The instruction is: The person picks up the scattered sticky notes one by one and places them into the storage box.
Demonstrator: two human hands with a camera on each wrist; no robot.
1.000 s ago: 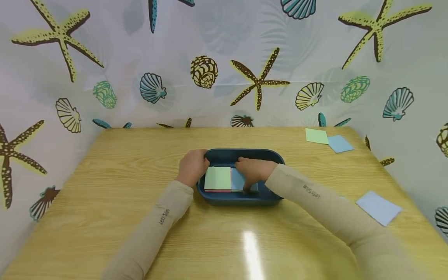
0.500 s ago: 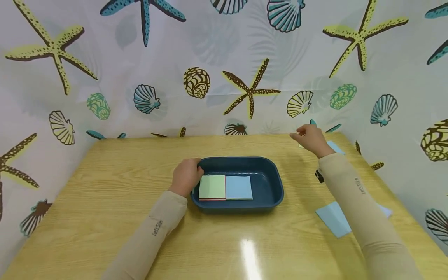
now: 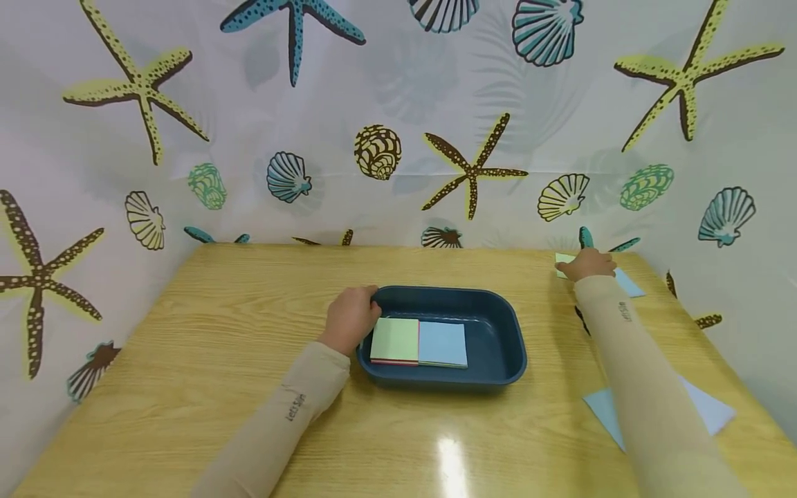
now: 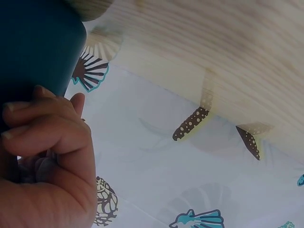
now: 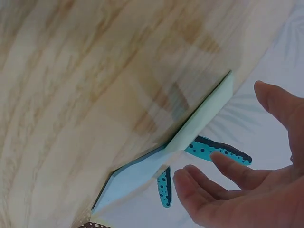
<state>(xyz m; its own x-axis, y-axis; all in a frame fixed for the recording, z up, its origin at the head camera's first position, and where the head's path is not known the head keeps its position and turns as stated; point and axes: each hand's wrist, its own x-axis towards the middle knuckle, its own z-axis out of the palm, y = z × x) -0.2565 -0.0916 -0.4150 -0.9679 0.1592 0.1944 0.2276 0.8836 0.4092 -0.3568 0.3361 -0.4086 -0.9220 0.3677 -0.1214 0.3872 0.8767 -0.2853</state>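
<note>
A dark blue tray stands mid-table in the head view. My left hand grips its left rim, fingers curled over the edge. Inside lie a stack of square papers with light green on top and, touching it, a light blue-topped stack. At the far right, my right hand hovers over a light green paper square and partly hides it. A light blue square adjoins that one. In the right wrist view, the right hand's fingers are spread, apart from the green square.
Beneath my right forearm lie a larger blue sheet and a pale lavender sheet, both partly covered. A small dark object shows beside the sleeve. A cloth printed with shells and starfish hangs behind the wooden table.
My right hand has left the blue stack in the tray and travelled to the far right, over the green square. The left hand keeps holding the tray's rim. The head view has shifted slightly.
</note>
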